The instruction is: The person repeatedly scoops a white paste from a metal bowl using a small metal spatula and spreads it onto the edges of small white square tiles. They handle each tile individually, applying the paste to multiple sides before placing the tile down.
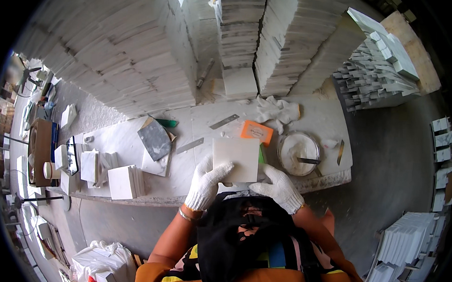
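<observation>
A square white tile (235, 157) lies flat on the pale stone worktop (134, 141) in front of me. My left hand (207, 183), in a white knit glove, grips the tile's near left corner. At the near right corner, my gloved right hand (280, 187) holds its edge. A green strip (262, 154) peeks out beside the tile's right side.
A round tin of white paste (298, 153) with a scraper stands right of the tile, an orange pad (256, 132) and a white rag (277, 112) behind it. Metal blades (224, 121), a dark grey tile (154, 139) and small white tile piles (125, 181) lie left. Tall tile stacks (139, 49) rise behind.
</observation>
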`<action>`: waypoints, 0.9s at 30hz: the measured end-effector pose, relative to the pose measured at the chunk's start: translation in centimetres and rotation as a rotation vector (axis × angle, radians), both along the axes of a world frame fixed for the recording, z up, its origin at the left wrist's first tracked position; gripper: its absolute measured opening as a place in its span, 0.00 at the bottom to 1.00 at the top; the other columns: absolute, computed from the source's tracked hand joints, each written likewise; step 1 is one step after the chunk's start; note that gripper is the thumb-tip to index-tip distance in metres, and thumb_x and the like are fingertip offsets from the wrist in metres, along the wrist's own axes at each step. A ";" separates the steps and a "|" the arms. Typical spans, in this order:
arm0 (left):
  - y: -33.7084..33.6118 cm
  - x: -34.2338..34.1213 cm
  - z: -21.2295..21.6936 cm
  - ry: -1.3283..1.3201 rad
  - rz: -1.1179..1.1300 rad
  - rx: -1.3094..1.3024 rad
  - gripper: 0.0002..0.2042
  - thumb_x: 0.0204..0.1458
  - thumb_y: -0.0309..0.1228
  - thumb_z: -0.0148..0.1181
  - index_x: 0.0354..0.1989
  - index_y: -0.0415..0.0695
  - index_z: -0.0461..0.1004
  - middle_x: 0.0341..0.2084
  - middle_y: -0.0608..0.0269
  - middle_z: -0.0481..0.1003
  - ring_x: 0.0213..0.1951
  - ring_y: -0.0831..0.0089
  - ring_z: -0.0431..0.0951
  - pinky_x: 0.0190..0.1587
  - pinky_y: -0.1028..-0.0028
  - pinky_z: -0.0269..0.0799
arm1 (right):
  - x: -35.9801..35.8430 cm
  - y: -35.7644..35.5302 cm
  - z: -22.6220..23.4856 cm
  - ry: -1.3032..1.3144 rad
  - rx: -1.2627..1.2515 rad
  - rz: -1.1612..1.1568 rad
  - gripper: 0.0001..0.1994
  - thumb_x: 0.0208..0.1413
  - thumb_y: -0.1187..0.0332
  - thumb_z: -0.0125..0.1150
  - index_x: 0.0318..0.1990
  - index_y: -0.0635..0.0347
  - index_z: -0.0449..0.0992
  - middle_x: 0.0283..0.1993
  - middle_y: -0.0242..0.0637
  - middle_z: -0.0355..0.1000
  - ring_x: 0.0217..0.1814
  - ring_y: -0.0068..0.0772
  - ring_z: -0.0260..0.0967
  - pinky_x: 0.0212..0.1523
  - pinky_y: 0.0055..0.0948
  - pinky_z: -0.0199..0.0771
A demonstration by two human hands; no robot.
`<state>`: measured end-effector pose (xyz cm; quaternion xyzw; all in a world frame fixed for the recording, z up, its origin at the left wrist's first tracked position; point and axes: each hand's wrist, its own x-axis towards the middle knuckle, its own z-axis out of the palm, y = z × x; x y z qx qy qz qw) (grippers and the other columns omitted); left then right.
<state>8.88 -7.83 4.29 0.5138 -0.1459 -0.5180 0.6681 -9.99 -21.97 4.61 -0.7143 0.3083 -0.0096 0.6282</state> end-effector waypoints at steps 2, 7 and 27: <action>-0.3 0.3 0.1 0.013 0.025 -0.018 0.19 0.59 0.34 0.63 0.54 0.35 0.73 0.39 0.60 0.79 0.35 0.75 0.78 0.33 0.76 0.74 | -1.3 -0.4 -1.0 -0.006 0.028 -0.017 0.27 0.59 0.66 0.66 0.66 0.63 0.70 0.57 0.35 0.75 0.52 0.25 0.74 0.52 0.26 0.73; -0.7 0.4 0.5 0.051 0.016 -0.029 0.20 0.58 0.35 0.65 0.54 0.35 0.72 0.39 0.60 0.79 0.35 0.74 0.78 0.33 0.75 0.74 | -1.2 -1.6 0.6 -0.192 0.090 -0.240 0.24 0.64 0.65 0.60 0.66 0.63 0.71 0.55 0.35 0.77 0.52 0.22 0.74 0.46 0.24 0.73; -0.1 -0.3 -6.4 -0.795 -0.106 -0.069 0.29 0.63 0.44 0.58 0.66 0.35 0.66 0.53 0.56 0.77 0.48 0.65 0.79 0.45 0.70 0.75 | -1.5 -1.7 -1.2 -0.296 0.208 -0.287 0.21 0.67 0.60 0.58 0.58 0.69 0.76 0.43 0.32 0.78 0.40 0.17 0.73 0.33 0.18 0.73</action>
